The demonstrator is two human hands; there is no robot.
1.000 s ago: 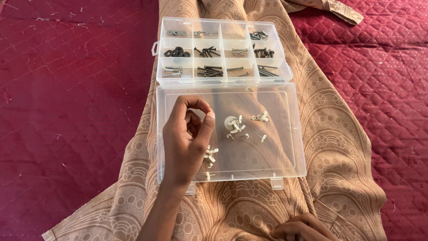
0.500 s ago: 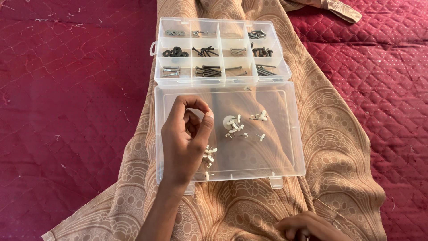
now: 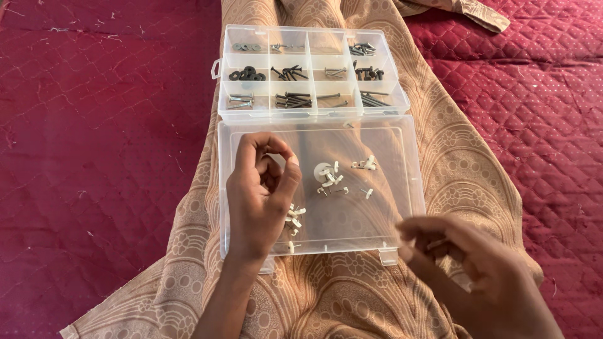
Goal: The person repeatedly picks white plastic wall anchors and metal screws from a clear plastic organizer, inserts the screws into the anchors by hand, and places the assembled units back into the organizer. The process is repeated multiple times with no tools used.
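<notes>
Left hand (image 3: 260, 198) hovers over the open lid (image 3: 396, 141), fingertips pinched, contents unclear. Right hand (image 3: 477, 270), blurred, is loosely curled, its grasp unclear. White clips (image 3: 330, 176) lie loose mid-lid; a nudge could scatter them onto the bed (image 3: 94, 125).

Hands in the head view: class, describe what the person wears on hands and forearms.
Both the left hand and the right hand are bare: no gloves, rings, watch or bracelet show. The left forearm has no sleeve; the right hand is motion-blurred.
</notes>
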